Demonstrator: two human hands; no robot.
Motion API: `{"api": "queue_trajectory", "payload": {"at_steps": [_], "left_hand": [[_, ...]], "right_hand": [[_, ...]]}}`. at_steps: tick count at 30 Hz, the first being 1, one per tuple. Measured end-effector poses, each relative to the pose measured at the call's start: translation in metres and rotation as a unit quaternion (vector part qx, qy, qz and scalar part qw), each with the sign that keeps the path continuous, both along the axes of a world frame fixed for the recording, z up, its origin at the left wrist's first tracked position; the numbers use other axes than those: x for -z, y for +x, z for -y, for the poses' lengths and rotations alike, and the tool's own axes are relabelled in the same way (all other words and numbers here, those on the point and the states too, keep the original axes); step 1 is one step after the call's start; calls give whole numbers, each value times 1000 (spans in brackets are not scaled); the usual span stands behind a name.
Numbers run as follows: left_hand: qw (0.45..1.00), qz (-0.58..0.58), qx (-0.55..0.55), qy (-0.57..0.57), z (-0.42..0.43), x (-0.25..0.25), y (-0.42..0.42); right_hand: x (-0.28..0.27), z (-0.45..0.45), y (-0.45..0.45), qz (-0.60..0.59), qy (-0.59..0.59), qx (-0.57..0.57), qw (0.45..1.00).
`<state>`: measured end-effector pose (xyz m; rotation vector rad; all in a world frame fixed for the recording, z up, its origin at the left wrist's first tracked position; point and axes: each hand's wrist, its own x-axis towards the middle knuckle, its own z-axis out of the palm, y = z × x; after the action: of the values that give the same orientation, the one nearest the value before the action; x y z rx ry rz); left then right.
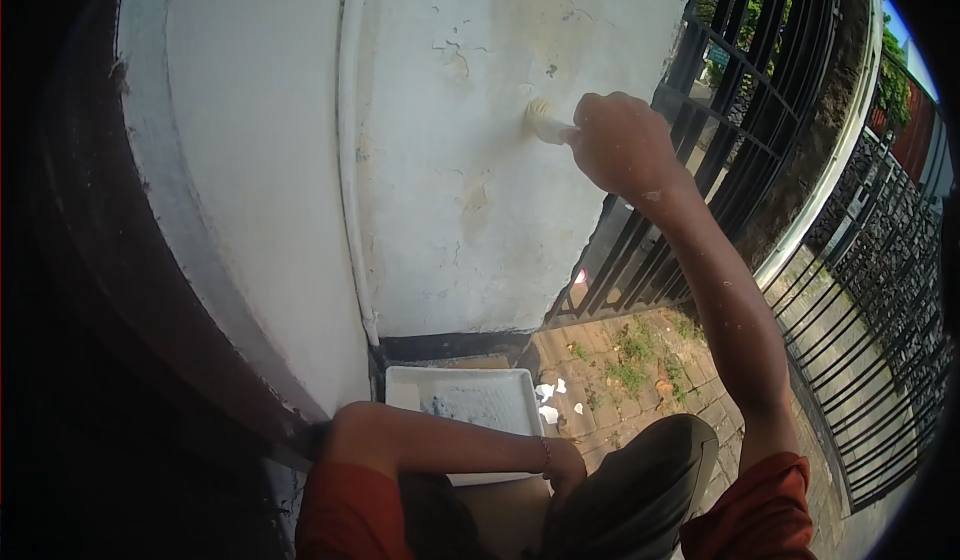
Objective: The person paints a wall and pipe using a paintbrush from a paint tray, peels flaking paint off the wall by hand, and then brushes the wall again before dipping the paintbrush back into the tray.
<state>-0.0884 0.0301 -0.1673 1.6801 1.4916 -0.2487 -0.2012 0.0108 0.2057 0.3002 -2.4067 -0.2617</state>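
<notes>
My right hand [625, 147] is closed round the handle of a paintbrush [548, 123], whose pale bristles touch the white wall [430, 160]. Around the brush the wall shows cracks and damp, yellowish patches. My left hand [566, 467] rests low between my knees, with its fingers curled down and mostly hidden; whether it holds anything does not show. Beyond my left forearm lies a white paint tray [513, 400] with dark smears inside, partly covered by the arm.
A thin pipe [350, 160] runs down the wall on the left. Black metal bars [735, 90] stand to the right of the wall, with another barred gate [860, 390] farther right. White scraps [549, 414] lie on the brick paving [600, 360] beside the tray.
</notes>
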Motion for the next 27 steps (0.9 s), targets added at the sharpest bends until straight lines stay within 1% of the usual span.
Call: {"api": "queue_trajectory", "payload": {"at_steps": [1, 2, 3, 5, 7, 9, 10, 12, 16, 18, 19, 20, 22, 23, 24, 26, 27], "left_hand": [[1000, -4, -5, 3, 3, -10, 0], [1000, -10, -2, 7, 6, -20, 1], [1000, -15, 3, 10, 6, -25, 1], [999, -36, 1, 3, 0, -11, -1], [998, -60, 0, -4, 0, -4, -3], [998, -67, 11, 5, 3, -7, -4], [998, -67, 11, 3, 4, -8, -3], [998, -68, 3, 0, 8, -8, -5], [996, -92, -2, -7, 2, -4, -3], [998, -70, -6, -8, 3, -1, -5], [998, -59, -7, 1, 4, 2, -6], [998, -61, -11, -1, 4, 5, -7], [999, -50, -15, -3, 2, 11, -10], [998, -49, -18, 16, 5, 5, -10], [998, -50, -20, 16, 7, -1, -12], [997, -50, -48, 35, 9, -16, -12], [997, -49, -48, 34, 9, -12, -14]], "right_hand": [[-10, 2, 0, -31, -5, -25, 999], [-27, 8, -2, -56, -9, -23, 998], [-45, 10, -12, -59, -29, -30, 997], [-79, 15, -29, -53, -58, -37, 996], [-104, 26, -20, -50, -66, -38, 996], [-122, 40, -5, -41, -209, -28, 977], [-123, 37, -12, -42, -211, -28, 976], [-122, 34, -27, -179, -162, -85, 967], [-103, 28, -31, -197, -182, -68, 961], [-85, 21, -41, -236, -211, -86, 945], [-79, 19, -50, -275, -216, -86, 933], [-77, 19, -52, -275, -219, -90, 932], [-73, 16, -56, -295, -276, -97, 909], [-74, 16, -53, -262, -320, -89, 906], [-72, 16, -55, -262, -321, -92, 906], [-64, 17, -56, -201, -362, -115, 903], [-58, 18, -55, -161, -369, -138, 905]]}}
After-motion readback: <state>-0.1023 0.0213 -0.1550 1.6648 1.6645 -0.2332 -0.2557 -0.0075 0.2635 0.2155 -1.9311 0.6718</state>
